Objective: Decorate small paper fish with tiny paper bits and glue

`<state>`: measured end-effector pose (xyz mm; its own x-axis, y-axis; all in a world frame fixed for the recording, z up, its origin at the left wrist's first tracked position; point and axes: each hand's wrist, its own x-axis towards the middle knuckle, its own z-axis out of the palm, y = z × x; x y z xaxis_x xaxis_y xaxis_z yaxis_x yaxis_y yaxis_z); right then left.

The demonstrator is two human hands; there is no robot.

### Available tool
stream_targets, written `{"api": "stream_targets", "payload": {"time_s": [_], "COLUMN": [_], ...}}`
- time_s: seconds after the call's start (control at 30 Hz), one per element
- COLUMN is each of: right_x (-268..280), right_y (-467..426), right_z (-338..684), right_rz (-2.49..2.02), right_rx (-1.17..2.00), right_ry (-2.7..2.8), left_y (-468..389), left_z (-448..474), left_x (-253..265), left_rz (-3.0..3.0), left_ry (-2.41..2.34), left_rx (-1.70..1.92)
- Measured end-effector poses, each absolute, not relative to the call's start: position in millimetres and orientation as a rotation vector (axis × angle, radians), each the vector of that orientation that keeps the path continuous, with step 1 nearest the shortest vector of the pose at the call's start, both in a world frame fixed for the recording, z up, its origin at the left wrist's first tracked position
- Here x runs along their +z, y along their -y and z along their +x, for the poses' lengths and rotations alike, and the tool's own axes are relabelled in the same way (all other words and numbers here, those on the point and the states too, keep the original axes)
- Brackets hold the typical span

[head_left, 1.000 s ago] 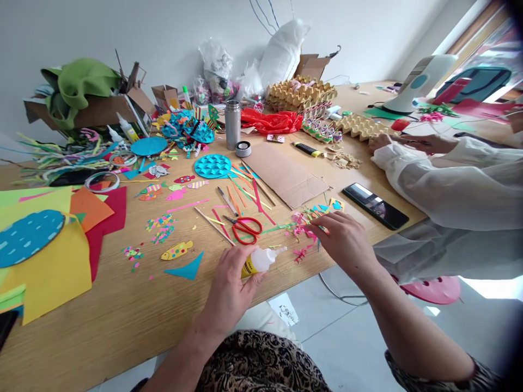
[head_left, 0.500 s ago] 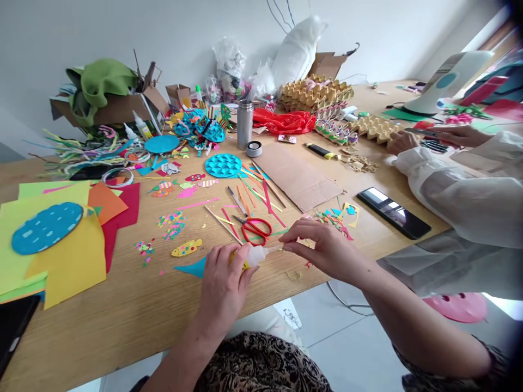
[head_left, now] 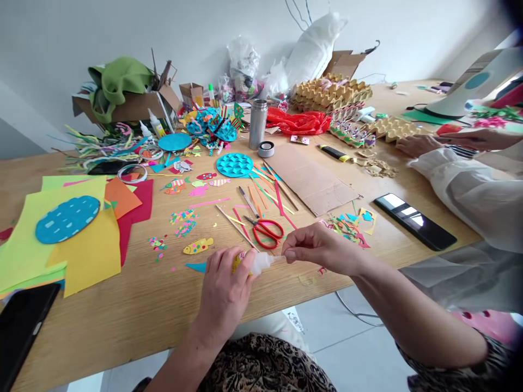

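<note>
In the head view, my left hand (head_left: 226,280) is wrapped round a glue bottle (head_left: 261,262) with a yellow label and a clear, pointed nozzle. The bottle is tilted on its side, nozzle to the right, above the table's front edge. My right hand (head_left: 321,247) pinches at the very end of the nozzle; the fingertips hide the tip. Behind the bottle lie red-handled scissors (head_left: 267,233) and a thin wooden stick (head_left: 235,223). A yellow paper fish (head_left: 198,246) with dots and a blue paper piece (head_left: 196,267) lie left of my left hand.
Coloured paper sheets (head_left: 90,256) and a blue oval (head_left: 67,219) lie at left. A phone (head_left: 414,221) rests at right, beside a co-worker's white sleeve (head_left: 461,179). Cardboard (head_left: 306,179), a metal flask (head_left: 257,125) and egg trays (head_left: 330,92) stand or lie farther back.
My right fingers have closed more tightly at the nozzle's end. The whole scene has shifted right in the view as the head turned left; the bottle stays in my left hand.
</note>
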<state>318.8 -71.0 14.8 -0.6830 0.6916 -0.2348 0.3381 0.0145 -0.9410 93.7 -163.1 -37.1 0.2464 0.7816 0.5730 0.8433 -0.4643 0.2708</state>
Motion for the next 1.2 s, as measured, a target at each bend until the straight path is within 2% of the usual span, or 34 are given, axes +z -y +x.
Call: {"api": "stream_targets", "payload": {"time_s": [0.07, 0.47, 0.63, 0.77, 0.97, 1.2], "right_x": [15.9, 21.7, 20.9, 18.8, 3.6, -23.4], "right_y": [73.0, 103.9, 117.2, 115.8, 103.1, 113.1], "right_z": [315.3, 295.4, 297.5, 321.0, 378.9, 400.6], "right_rz": [-1.062, -1.179, -1.117, -1.102, -1.238, -1.378], "right_rx": [1.688, 1.028, 0.962, 0.872, 0.383, 0.245], "right_ry": [2.014, 2.158, 2.146, 2.192, 2.219, 2.418], "left_y": [163.6, 167.5, 165.8, 162.6, 160.6, 158.8], "left_z": [91.3, 94.6, 97.9, 94.5, 93.1, 99.6], "left_x": [-37.4, -40.2, -38.9, -39.9, -39.2, -39.7], "left_rz": [-2.414, -2.384, -2.368, -2.377, -2.411, -2.472], "left_ry": [1.585, 1.755, 1.834, 1.86, 1.869, 1.878], "left_rx": [-1.021, -1.192, -1.179, -1.212, -1.305, -1.335]}}
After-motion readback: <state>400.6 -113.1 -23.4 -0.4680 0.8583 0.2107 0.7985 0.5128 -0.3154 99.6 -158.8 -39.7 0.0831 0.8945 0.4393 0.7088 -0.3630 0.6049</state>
